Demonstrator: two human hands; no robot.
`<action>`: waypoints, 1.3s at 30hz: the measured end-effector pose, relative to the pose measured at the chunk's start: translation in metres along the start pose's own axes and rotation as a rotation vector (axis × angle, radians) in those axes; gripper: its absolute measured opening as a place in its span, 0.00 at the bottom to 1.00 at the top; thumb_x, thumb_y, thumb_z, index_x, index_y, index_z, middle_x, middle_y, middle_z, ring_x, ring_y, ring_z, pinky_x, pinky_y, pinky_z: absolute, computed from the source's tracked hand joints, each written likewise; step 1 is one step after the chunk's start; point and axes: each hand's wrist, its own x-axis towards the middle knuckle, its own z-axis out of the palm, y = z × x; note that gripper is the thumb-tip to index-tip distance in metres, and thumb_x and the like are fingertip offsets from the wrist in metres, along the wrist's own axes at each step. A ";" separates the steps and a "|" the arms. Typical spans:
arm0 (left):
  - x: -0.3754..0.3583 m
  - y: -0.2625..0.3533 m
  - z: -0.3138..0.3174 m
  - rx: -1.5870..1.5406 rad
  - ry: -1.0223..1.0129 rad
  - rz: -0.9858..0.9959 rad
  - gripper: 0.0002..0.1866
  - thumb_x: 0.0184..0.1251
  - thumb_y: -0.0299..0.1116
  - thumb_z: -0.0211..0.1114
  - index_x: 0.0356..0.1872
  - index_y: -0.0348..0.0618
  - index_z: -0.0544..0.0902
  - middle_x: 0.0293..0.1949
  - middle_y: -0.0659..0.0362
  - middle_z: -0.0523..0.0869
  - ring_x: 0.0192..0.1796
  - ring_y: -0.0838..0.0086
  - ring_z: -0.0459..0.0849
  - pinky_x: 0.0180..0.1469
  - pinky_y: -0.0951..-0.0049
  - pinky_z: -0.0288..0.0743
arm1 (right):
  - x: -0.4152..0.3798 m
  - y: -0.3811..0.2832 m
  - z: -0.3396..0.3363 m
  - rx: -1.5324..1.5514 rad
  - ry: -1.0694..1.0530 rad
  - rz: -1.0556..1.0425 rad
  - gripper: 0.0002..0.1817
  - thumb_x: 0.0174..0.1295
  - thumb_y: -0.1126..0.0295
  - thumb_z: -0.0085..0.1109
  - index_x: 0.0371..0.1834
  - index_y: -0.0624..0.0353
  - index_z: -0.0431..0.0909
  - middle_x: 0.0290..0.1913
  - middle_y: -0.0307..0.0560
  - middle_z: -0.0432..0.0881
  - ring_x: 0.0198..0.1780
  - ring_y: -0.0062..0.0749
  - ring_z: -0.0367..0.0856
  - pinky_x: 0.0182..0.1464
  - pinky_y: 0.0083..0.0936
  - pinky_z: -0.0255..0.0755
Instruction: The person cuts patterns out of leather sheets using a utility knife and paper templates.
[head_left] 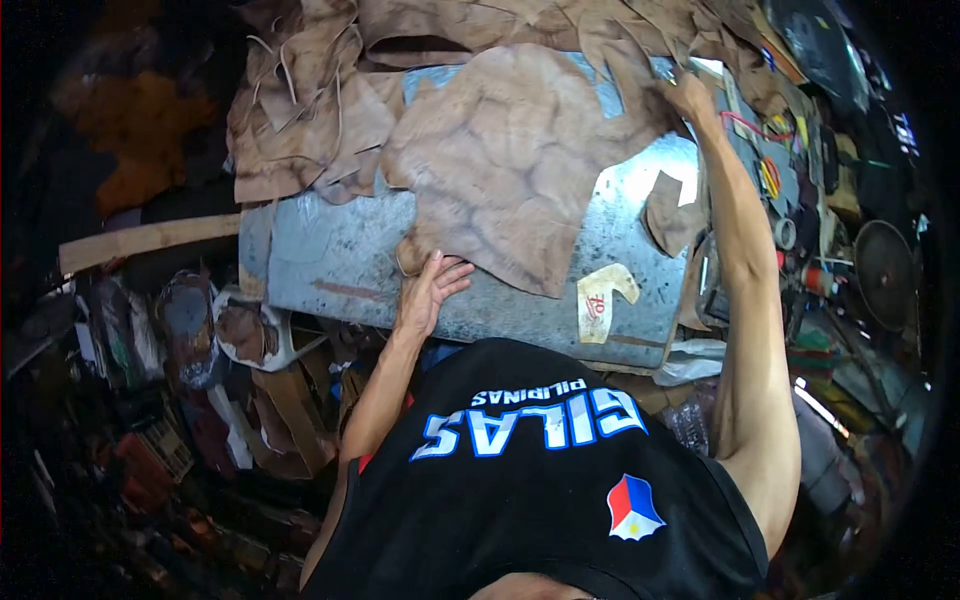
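Observation:
A large piece of brown leather [510,150] lies over the middle of the metal-topped table [330,250]. Beside its lower left edge, my left hand [431,288] rests near the table's front with its fingers apart. My right hand [688,92] reaches to the far right of the table, its fingers closed at the edge of the leather; what they hold, if anything, is too small to make out. A pale template [603,302] with red marks lies near the front edge, and a small brown leather scrap [668,215] lies to the right.
Heaped brown leather [300,110] covers the back and left of the table. Tools and coloured cords [770,178] crowd the right side. A wooden strip [150,242] juts out left, above a white stool [250,325] and a cardboard box [290,420].

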 end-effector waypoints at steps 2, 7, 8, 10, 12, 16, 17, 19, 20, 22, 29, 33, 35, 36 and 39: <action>-0.007 0.006 0.003 -0.019 0.028 0.049 0.28 0.75 0.46 0.54 0.60 0.27 0.67 0.57 0.40 0.75 0.57 0.53 0.80 0.53 0.61 0.78 | -0.015 -0.010 -0.012 -0.012 -0.036 0.069 0.28 0.59 0.52 0.53 0.54 0.64 0.78 0.50 0.70 0.80 0.55 0.60 0.79 0.57 0.47 0.72; -0.008 0.005 -0.015 -0.144 0.179 0.148 0.21 0.74 0.35 0.56 0.60 0.30 0.67 0.55 0.44 0.77 0.54 0.53 0.83 0.50 0.62 0.81 | 0.009 0.015 0.007 -0.019 0.014 0.057 0.24 0.60 0.53 0.51 0.49 0.60 0.80 0.47 0.71 0.80 0.53 0.62 0.78 0.54 0.48 0.71; -0.007 0.008 -0.018 -0.115 0.174 0.207 0.19 0.73 0.31 0.56 0.59 0.31 0.67 0.55 0.45 0.77 0.53 0.53 0.83 0.50 0.63 0.82 | 0.013 0.027 0.014 -0.033 0.042 0.032 0.24 0.60 0.53 0.51 0.50 0.61 0.80 0.46 0.70 0.80 0.53 0.62 0.79 0.53 0.49 0.71; -0.008 0.012 -0.020 -0.134 0.184 0.162 0.18 0.73 0.27 0.55 0.60 0.32 0.67 0.55 0.47 0.77 0.52 0.53 0.84 0.49 0.63 0.83 | 0.008 0.024 0.007 -0.051 0.038 0.004 0.24 0.60 0.54 0.52 0.50 0.62 0.79 0.46 0.70 0.81 0.52 0.62 0.79 0.53 0.49 0.71; -0.007 0.012 -0.021 -0.129 0.168 0.171 0.19 0.72 0.28 0.56 0.61 0.33 0.67 0.55 0.48 0.77 0.52 0.53 0.84 0.49 0.63 0.83 | 0.007 0.024 0.007 -0.036 0.063 0.005 0.24 0.60 0.54 0.52 0.49 0.63 0.79 0.45 0.70 0.81 0.52 0.61 0.79 0.53 0.49 0.72; -0.010 0.016 -0.018 -0.102 0.182 0.147 0.26 0.73 0.30 0.57 0.66 0.36 0.59 0.58 0.49 0.72 0.53 0.52 0.83 0.47 0.65 0.82 | 0.007 0.019 0.003 -0.069 0.023 -0.004 0.23 0.60 0.55 0.52 0.48 0.64 0.79 0.45 0.69 0.81 0.50 0.61 0.80 0.51 0.49 0.73; -0.010 0.017 -0.018 -0.103 0.177 0.127 0.28 0.73 0.30 0.57 0.68 0.36 0.55 0.60 0.49 0.70 0.54 0.52 0.83 0.47 0.65 0.82 | 0.000 0.014 0.000 -0.033 0.074 -0.025 0.22 0.60 0.56 0.52 0.47 0.64 0.79 0.44 0.70 0.81 0.49 0.62 0.81 0.51 0.49 0.73; -0.008 0.017 -0.022 -0.110 0.158 0.111 0.28 0.73 0.30 0.57 0.69 0.37 0.56 0.59 0.50 0.71 0.54 0.53 0.83 0.47 0.65 0.82 | -0.001 0.011 -0.004 -0.049 0.036 0.022 0.23 0.60 0.56 0.51 0.53 0.58 0.78 0.48 0.66 0.81 0.53 0.59 0.79 0.54 0.48 0.73; -0.008 0.017 -0.025 -0.114 0.145 0.086 0.28 0.73 0.29 0.57 0.69 0.37 0.56 0.58 0.51 0.72 0.54 0.53 0.83 0.47 0.65 0.82 | -0.002 0.008 -0.005 -0.064 -0.014 0.073 0.25 0.60 0.55 0.51 0.58 0.53 0.77 0.52 0.63 0.81 0.57 0.56 0.78 0.58 0.46 0.72; -0.009 0.021 -0.029 -0.110 0.110 0.091 0.20 0.73 0.28 0.56 0.62 0.39 0.66 0.54 0.53 0.77 0.54 0.52 0.82 0.49 0.63 0.82 | -0.005 0.007 -0.007 -0.091 -0.022 0.071 0.25 0.60 0.56 0.51 0.59 0.52 0.77 0.53 0.61 0.81 0.57 0.55 0.78 0.58 0.45 0.72; -0.009 0.047 -0.029 0.152 0.104 0.026 0.23 0.73 0.29 0.55 0.67 0.34 0.66 0.52 0.50 0.82 0.47 0.63 0.86 0.44 0.70 0.82 | -0.012 0.001 -0.026 -0.076 -0.022 0.079 0.23 0.60 0.57 0.51 0.56 0.54 0.79 0.50 0.63 0.82 0.54 0.58 0.80 0.56 0.47 0.73; -0.018 0.083 -0.014 0.555 0.024 0.183 0.21 0.73 0.29 0.57 0.64 0.32 0.71 0.46 0.54 0.84 0.40 0.69 0.87 0.36 0.77 0.79 | -0.050 -0.009 -0.087 -0.026 0.114 -0.008 0.21 0.60 0.58 0.51 0.52 0.58 0.80 0.44 0.67 0.82 0.50 0.61 0.80 0.52 0.48 0.73; -0.026 0.128 0.006 0.730 -0.041 0.332 0.17 0.72 0.28 0.57 0.58 0.33 0.78 0.42 0.57 0.85 0.38 0.74 0.87 0.35 0.79 0.76 | -0.077 -0.001 -0.121 0.046 0.169 -0.025 0.21 0.59 0.58 0.53 0.49 0.61 0.80 0.43 0.68 0.82 0.48 0.62 0.80 0.49 0.46 0.73; -0.029 0.155 0.014 0.811 -0.095 0.388 0.16 0.72 0.28 0.57 0.57 0.36 0.80 0.41 0.58 0.86 0.37 0.78 0.85 0.35 0.79 0.76 | -0.099 0.000 -0.140 0.089 0.204 -0.048 0.20 0.60 0.58 0.54 0.48 0.62 0.80 0.43 0.68 0.82 0.47 0.62 0.80 0.48 0.45 0.73; -0.037 0.246 0.055 1.325 -0.277 0.780 0.15 0.67 0.25 0.57 0.53 0.39 0.82 0.40 0.57 0.86 0.37 0.79 0.81 0.40 0.78 0.76 | -0.190 -0.005 -0.187 0.276 0.213 -0.059 0.15 0.60 0.64 0.57 0.41 0.66 0.78 0.32 0.59 0.81 0.35 0.44 0.81 0.40 0.35 0.73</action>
